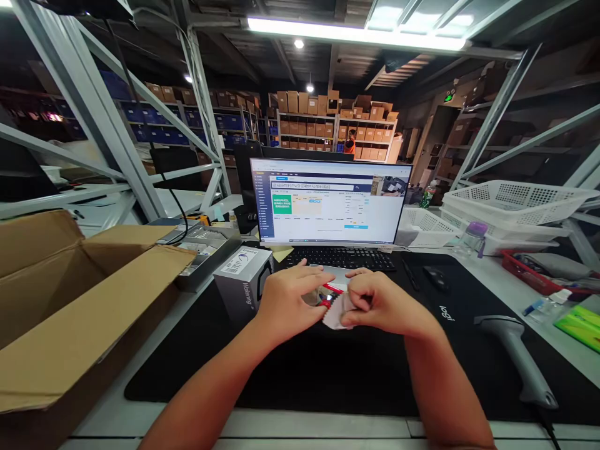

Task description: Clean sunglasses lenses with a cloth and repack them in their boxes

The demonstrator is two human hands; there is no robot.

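White zigzag-edged piece (pixel 336 314) sits pinched in the right hand (pixel 377 299); the left hand (pixel 294 294) holds a red-edged item (pixel 333 289)

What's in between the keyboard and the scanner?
In the head view, a black mouse lies between the keyboard and scanner, with a thin dark stick nearer the keyboard.

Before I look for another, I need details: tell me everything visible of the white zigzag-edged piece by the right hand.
The white zigzag-edged piece is small, thin and creased; it looks like cloth, though it could be paper. The right hand pinches it above the black mat, and its loose end spreads toward the left hand, close by a red-edged item. Whether it touches that item is unclear.
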